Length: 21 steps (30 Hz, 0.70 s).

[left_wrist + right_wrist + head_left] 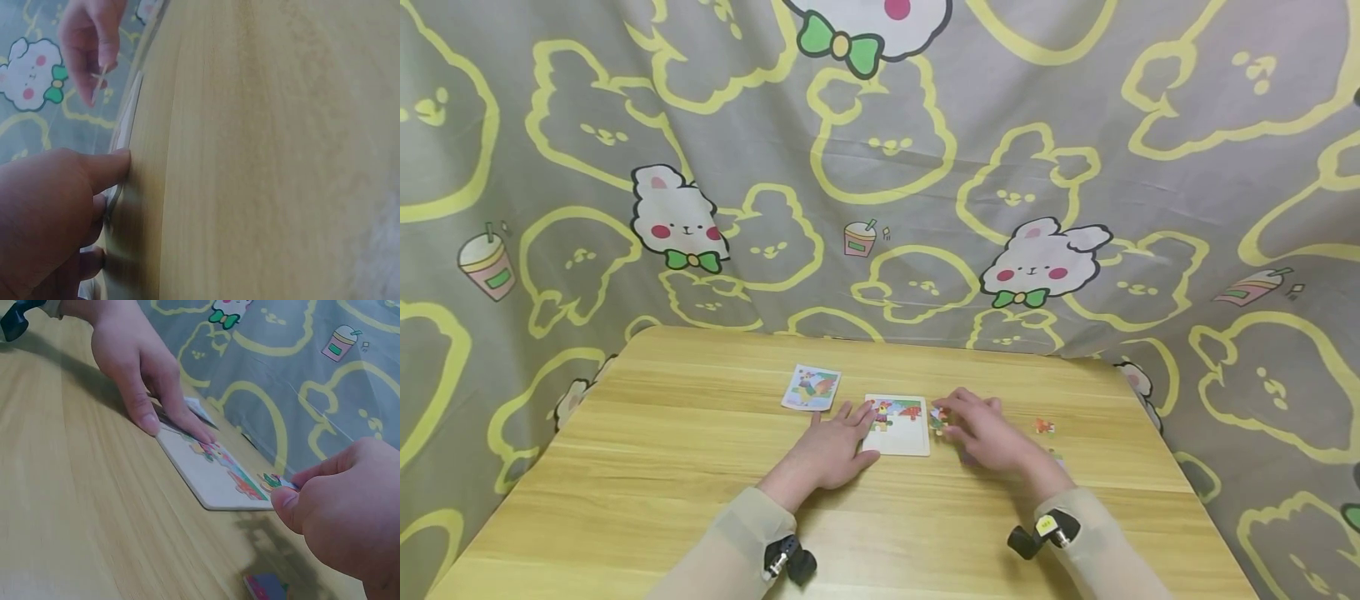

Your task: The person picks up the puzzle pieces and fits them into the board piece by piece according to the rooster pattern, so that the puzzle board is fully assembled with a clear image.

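A white puzzle board (901, 442) lies on the table, with several joined pieces (910, 409) along its top edge and upper left. My left hand (829, 450) rests at the board's left side, its fingers spread; the thumb (112, 170) touches the edge, and a fingertip presses the pieces at the upper left. Just right of the board, my right hand (988, 431) pinches a colourful jigsaw piece (270, 482) between thumb and fingers. That piece is held above the table, as its shadow shows in the right wrist view.
A printed picture card (812, 389) lies behind my left hand. To the right, an orange loose piece (1044, 426) and another piece (1056, 457) lie on the wooden table (700, 433). A patterned curtain (917, 225) hangs right behind the table's far edge.
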### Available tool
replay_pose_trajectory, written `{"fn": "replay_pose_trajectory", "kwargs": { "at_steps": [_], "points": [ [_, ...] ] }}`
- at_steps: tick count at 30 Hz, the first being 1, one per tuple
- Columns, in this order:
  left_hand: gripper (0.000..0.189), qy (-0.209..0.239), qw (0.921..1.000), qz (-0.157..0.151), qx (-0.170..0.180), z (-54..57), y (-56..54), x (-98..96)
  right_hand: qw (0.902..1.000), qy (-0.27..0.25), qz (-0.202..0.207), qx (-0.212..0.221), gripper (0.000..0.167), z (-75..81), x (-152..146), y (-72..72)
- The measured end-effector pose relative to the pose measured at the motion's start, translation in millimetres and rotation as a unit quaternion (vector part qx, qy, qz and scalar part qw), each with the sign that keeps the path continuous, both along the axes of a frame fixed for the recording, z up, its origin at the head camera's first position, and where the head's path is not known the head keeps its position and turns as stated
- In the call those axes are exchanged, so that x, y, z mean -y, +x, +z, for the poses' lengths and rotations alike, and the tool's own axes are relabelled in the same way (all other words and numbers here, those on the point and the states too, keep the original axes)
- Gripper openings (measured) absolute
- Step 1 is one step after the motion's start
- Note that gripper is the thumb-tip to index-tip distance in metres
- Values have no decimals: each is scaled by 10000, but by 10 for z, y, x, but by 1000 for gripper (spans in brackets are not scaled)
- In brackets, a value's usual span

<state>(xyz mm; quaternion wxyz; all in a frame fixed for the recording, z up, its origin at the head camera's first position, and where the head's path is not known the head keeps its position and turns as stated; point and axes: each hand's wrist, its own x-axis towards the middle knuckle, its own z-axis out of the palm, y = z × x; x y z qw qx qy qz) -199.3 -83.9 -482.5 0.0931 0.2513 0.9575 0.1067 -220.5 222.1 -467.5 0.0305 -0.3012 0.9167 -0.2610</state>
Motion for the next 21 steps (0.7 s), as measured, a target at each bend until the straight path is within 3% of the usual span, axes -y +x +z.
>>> {"fn": "replay_pose_trajectory", "kwargs": {
  "at_steps": [21],
  "points": [
    [74,-67,10000,8,-34,-3,-5,2,9996,-6,198,-212,46,-98,321,-110]
  ]
}}
